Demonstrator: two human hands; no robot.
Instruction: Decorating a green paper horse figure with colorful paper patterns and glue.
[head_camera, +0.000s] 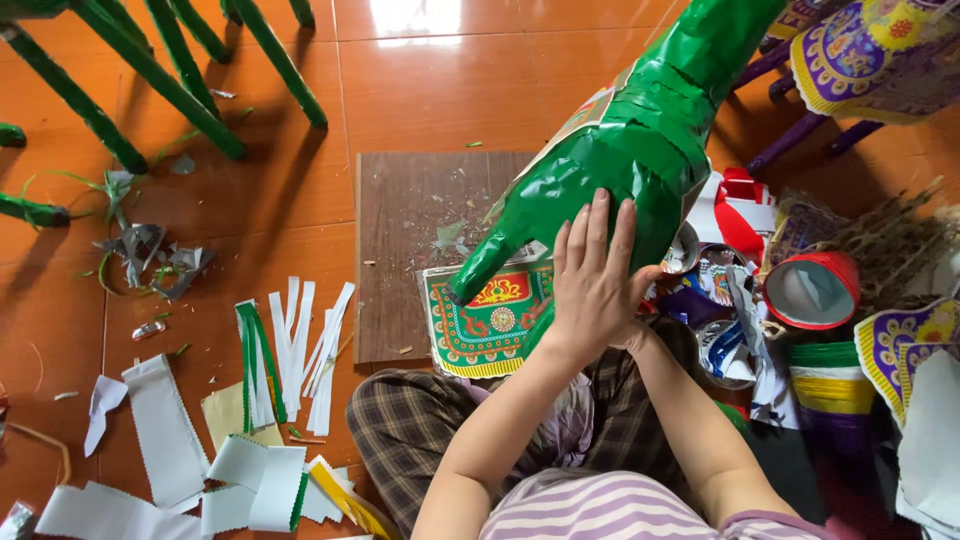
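Pressing down on the green paper figure (640, 130), I have my left hand (592, 285) spread flat on its shiny skin, fingers (600, 225) fanned and pointing away from me, palm on the lower body near where a thin green limb juts toward the floor. My right hand cannot be made out: the forearm runs up from the right and passes in behind the left hand, so I cannot tell whether it is open, closed or gripping the figure from below.

By my judgement this is the smoothing step — rubbing freshly laid green foil strips down so they stick to the frame. The next move calls for steady, even pressure along the seams without denting the hollow form, and for a firm hold underneath so it does not swing.

From the one head view, the figure rises from my lap up and to the right, right over my checked trousers (410, 430). Beneath its limb lies a patterned green-and-red paper sheet (490, 325) on a brown board (400, 230). White paper strips (300, 350) lie well apart to my left on the orange tiled floor (450, 80) — a red-rimmed tape roll (812, 290) sits near on my right.
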